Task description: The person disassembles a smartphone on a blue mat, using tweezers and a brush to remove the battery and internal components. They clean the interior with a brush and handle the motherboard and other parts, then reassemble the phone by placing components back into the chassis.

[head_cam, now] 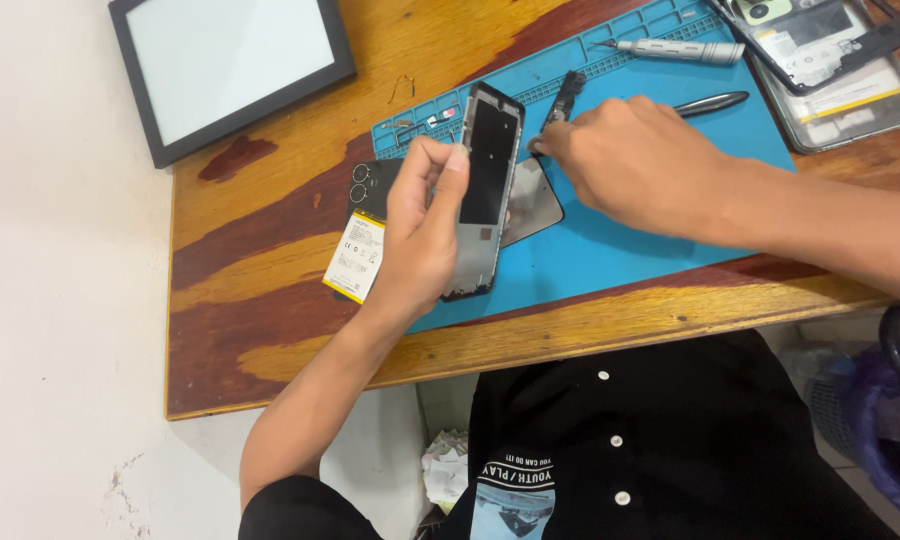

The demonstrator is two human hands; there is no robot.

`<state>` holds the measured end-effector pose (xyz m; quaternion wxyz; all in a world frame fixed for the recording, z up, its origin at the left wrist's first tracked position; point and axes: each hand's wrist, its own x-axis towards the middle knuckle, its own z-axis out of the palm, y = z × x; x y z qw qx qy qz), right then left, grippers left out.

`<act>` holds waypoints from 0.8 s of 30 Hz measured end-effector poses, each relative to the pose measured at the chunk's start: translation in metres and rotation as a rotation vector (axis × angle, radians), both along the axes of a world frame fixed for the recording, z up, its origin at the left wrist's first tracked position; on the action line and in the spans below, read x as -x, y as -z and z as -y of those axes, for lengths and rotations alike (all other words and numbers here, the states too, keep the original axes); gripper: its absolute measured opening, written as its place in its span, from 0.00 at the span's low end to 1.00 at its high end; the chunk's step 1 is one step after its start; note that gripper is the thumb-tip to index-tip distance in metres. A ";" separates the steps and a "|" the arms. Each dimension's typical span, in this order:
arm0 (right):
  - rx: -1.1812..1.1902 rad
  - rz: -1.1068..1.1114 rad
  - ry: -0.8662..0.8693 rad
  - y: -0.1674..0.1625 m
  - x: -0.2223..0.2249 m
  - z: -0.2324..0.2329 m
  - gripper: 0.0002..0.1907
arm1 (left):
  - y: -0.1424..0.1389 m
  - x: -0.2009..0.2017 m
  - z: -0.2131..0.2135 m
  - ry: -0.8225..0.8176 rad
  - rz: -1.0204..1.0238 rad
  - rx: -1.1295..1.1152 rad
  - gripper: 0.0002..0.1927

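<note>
Tools and opened phones (830, 60) ring the blue mat (630, 250); left hand (425, 235) clamped on phone frame (485, 190), right hand (635, 165) pinched, contents hidden.

Bare mat (630, 250) lies open near the bench's (270, 330) front edge, under the right forearm. The far side is crowded: screwdriver (670, 50), pen tool (715, 102), dismantled phone (830, 70). A picture frame (232, 70) blocks the far left; a phone back (365, 225) lies left of the mat.
</note>
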<state>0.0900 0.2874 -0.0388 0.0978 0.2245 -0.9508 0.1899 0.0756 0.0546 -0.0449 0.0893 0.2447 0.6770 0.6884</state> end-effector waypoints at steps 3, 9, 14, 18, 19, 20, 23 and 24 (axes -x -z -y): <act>0.015 0.036 -0.019 -0.001 -0.007 0.007 0.12 | -0.005 -0.002 0.001 0.001 0.027 -0.035 0.08; 0.015 0.094 -0.018 0.000 -0.014 0.015 0.11 | -0.008 -0.002 -0.001 -0.009 0.012 -0.051 0.09; -0.032 0.028 -0.017 0.004 -0.017 0.017 0.09 | -0.009 -0.002 0.000 -0.005 -0.030 -0.076 0.09; -0.102 0.021 -0.008 0.010 -0.022 0.024 0.14 | -0.009 -0.002 -0.001 -0.036 -0.014 -0.097 0.08; -0.120 0.008 -0.009 0.011 -0.024 0.024 0.13 | -0.009 -0.003 -0.001 -0.038 -0.014 -0.096 0.08; -0.138 -0.005 -0.011 0.012 -0.025 0.025 0.13 | -0.009 -0.003 0.000 -0.042 -0.014 -0.094 0.08; -0.171 -0.019 -0.009 0.013 -0.027 0.026 0.11 | -0.007 -0.006 0.001 -0.047 -0.042 -0.102 0.08; -0.188 -0.026 -0.012 0.013 -0.028 0.026 0.12 | -0.006 -0.006 0.000 -0.053 -0.042 -0.105 0.08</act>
